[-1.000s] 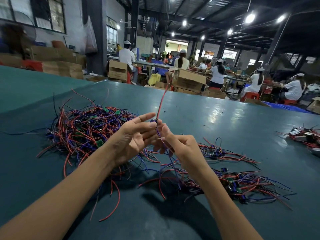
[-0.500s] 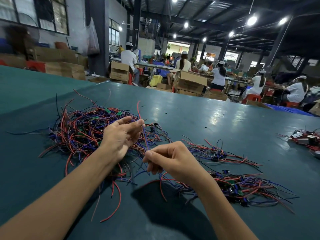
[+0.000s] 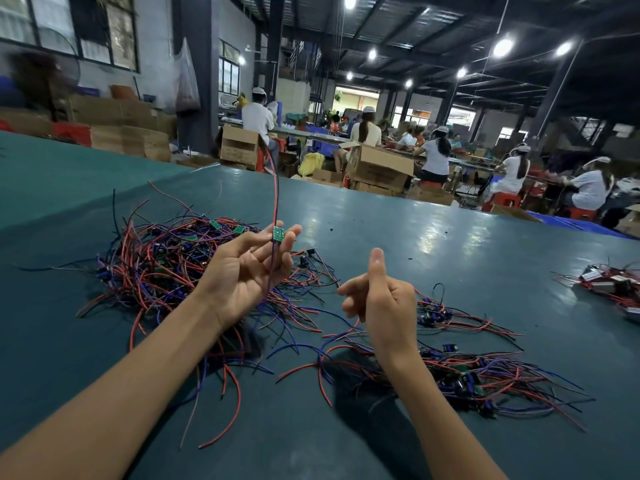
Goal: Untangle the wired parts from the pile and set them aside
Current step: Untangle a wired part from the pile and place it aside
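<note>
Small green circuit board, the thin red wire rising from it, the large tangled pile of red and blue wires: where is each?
Small green circuit board [image 3: 278, 234]: head view, centre of its face.
Thin red wire [image 3: 276, 192]: head view, its upright stretch.
Large tangled wire pile [image 3: 156, 265]: head view, its dense middle.

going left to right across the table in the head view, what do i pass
tangled wire pile → left hand pinching a green wired board → right hand → set-aside wired parts → small separate heap at far right
</note>
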